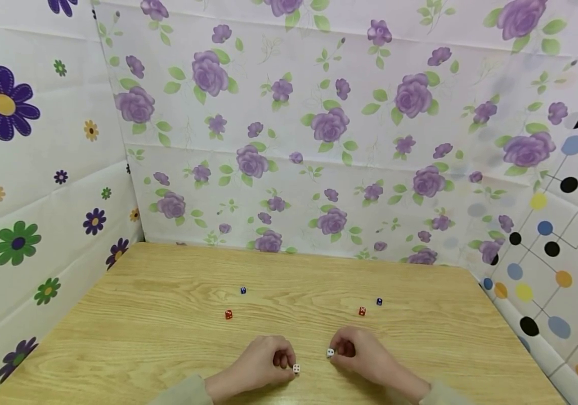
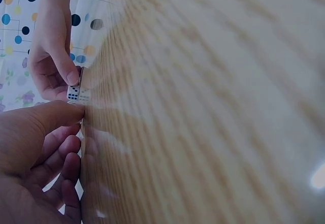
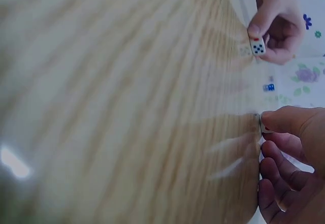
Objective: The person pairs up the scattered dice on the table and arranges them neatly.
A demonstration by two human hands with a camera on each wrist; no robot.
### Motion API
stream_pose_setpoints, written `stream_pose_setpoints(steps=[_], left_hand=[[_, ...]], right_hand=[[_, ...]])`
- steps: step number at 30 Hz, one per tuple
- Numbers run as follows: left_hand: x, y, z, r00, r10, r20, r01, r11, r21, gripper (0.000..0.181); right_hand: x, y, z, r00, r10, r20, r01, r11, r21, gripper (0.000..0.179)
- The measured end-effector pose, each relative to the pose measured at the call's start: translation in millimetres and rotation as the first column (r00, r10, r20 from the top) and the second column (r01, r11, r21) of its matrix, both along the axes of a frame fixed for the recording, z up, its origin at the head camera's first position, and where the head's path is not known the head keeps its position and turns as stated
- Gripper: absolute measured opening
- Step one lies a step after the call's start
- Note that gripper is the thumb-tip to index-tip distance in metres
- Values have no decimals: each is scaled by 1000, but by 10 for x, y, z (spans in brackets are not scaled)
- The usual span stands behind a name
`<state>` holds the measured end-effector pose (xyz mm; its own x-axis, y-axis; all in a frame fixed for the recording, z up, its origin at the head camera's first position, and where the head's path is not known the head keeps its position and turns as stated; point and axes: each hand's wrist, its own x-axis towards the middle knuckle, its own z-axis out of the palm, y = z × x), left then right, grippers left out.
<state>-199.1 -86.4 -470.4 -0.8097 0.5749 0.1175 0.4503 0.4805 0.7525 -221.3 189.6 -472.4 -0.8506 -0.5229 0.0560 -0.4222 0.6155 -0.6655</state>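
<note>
My left hand (image 1: 263, 360) is low over the wooden table, pinching a white die (image 1: 296, 369) between thumb and forefinger. Four dark pips show on that die's upper face in the head view; the right wrist view shows its side with blue pips (image 3: 258, 46). To the right, my right hand (image 1: 366, 353) pinches a second white die (image 1: 330, 352) at its fingertips, partly hidden by the thumb in the right wrist view. The two white dice are a short gap apart, both right at the tabletop. Remaining fingers of both hands are curled inward.
Beyond the left hand lie a red die (image 1: 228, 314) and a blue die (image 1: 243, 290). Past the right hand are another red die (image 1: 362, 311) and another blue die (image 1: 379, 301). Patterned cloths (image 1: 289, 140) enclose the table (image 1: 167, 281) at the back and sides.
</note>
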Motion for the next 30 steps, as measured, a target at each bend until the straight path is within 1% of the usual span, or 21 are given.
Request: stream_pose_setpoints(steps=[6,11,18,23,30], left_hand=[[0,9,-3,1000,7,-2,-7,1000,2,11],[-4,12,-14,1000,14,4,-14,1000,-2,11],[-9,27,-25,1000,20,5,-20,1000,-3,11],[-7,39,-32,1000,29,-5,-29,1000,-9,12],[-27,71,-15,999,40,-28,-41,999,-25,11]], right_hand=[[63,-67,6,1000,15,-15,-15,1000,-23,9],[101,-120,26,1000,6,-1,-6,1000,-19,10],[143,-187,40,1000,-12,-7,12,1000,-2,10],[165,-237,27,1000,-21,6,21,1000,-1,10],[184,-312,42,1000,-28,-10,28,1000,2,10]])
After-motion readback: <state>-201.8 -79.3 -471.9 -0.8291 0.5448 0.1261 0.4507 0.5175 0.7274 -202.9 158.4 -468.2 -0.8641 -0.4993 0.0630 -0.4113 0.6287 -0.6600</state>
